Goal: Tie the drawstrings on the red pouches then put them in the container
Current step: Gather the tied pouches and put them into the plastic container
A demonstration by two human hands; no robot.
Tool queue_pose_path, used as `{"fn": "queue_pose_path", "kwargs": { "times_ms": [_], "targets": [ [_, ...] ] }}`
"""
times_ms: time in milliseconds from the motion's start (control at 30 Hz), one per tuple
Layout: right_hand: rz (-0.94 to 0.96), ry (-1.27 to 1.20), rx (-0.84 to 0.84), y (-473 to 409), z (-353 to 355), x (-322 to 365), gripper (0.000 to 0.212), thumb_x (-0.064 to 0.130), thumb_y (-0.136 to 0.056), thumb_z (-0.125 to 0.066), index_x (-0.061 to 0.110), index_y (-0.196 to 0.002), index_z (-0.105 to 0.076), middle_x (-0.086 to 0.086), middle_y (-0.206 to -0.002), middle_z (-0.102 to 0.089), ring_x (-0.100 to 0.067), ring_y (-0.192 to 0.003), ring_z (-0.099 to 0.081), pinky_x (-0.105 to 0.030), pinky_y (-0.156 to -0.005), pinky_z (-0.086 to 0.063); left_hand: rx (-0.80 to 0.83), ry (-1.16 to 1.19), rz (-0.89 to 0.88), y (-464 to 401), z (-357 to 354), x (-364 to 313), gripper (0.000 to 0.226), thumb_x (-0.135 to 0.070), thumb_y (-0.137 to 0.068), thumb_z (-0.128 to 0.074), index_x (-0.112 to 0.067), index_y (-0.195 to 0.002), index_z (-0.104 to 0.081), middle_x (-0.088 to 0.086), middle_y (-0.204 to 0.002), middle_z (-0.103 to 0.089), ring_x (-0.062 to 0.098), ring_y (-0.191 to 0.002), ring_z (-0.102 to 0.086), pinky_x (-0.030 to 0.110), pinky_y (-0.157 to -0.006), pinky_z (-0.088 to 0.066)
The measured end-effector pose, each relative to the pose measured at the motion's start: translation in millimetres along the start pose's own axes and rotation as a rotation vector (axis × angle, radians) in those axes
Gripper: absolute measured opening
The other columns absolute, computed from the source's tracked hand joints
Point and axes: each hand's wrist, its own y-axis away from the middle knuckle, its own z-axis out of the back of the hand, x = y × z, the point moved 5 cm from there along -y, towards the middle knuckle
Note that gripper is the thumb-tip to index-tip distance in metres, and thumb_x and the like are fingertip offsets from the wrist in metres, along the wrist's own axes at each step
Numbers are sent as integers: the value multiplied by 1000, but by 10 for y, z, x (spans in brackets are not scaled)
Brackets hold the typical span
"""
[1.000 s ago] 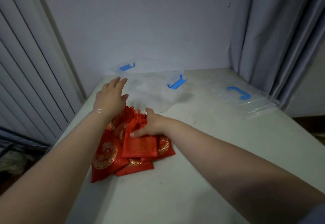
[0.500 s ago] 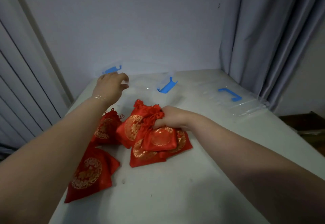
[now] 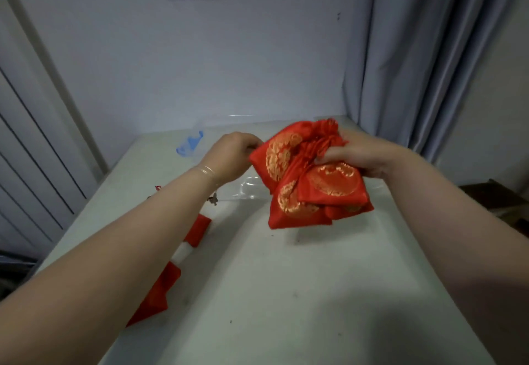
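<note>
Lifted off the table now, pouches [image 3: 312, 175] hang gripped between both curled hands [image 3: 297, 158].

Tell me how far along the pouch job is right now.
Nothing looks finished: no pouch shows inside the clear plastic container with blue latches. In hand: the right hand grips a bunch of red satin pouches with gold medallions by their gathered necks, lifted off the white table, while the left hand pinches one corner. Left: tying those, plus the red pouches under the left forearm.
</note>
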Motion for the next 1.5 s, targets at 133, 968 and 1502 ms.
{"fn": "queue_pose_path", "kwargs": {
  "times_ms": [133,968,1502],
  "targets": [
    [50,-110,-145,-47,260,319,19,-2,-76,-63,13,-88,-66,-1,-75,-72,-12,-68,-68,-25,-66,-56,144,84,-76,71,-22,-244,10,-8,-88,-59,-1,-86,-66,9,-86,-69,19,-77,-59,25,-70,-41],
    [-33,828,-343,-719,-260,219,76,34,-80,-70,12,-141,-30,-14,-140,-39,-34,-128,-40,-42,-102,-40,111,250,83,291,263,348,15,-21,-76,-78,-21,-89,-71,-1,-103,-69,6,-104,-57,21,-92,-42],
    [466,620,75,-120,-2265,-185,33,21,-89,-54,17,-122,-53,-6,-126,-49,-23,-120,-46,-34,-102,-37,819,-88,799,1433,549,1622,120,-85,-44,-62,-21,-139,-28,6,-137,-47,21,-113,-56,41,-83,-56]
  ]
}}
